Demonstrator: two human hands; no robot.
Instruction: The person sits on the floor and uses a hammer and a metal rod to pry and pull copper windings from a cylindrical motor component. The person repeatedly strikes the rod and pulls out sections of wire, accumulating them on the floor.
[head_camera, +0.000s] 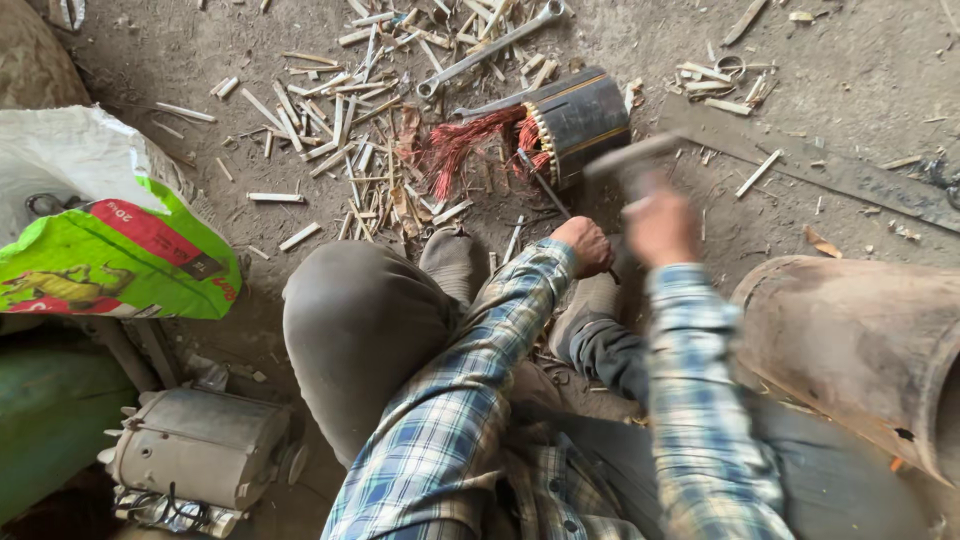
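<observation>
Seen from above; the person is seated on the dirt floor, knees drawn up, in plaid sleeves.

The left hand is clenched around a thin metal rod, a chisel or punch by the look of it. The rod is held slanted, its tip set against the open end of the stator, just where the windings come out.

The right hand is blurred by motion. Its fingers are wrapped on the handle of a hammer; the head, also blurred, is seen above the hand and just right of the stator.

The stator, a dark cylinder, is lying on its side on the floor ahead of the feet. A tuft of red copper wire is splayed out of its left end.

Pale slivers and sticks are scattered thickly left of and behind the stator. A long spanner is laid among them, behind the stator.

At far left a white and green sack is noted. Below it, near the left knee, a grey motor housing is lying. At right a rusty brown drum is resting on its side, close to the right arm.
</observation>
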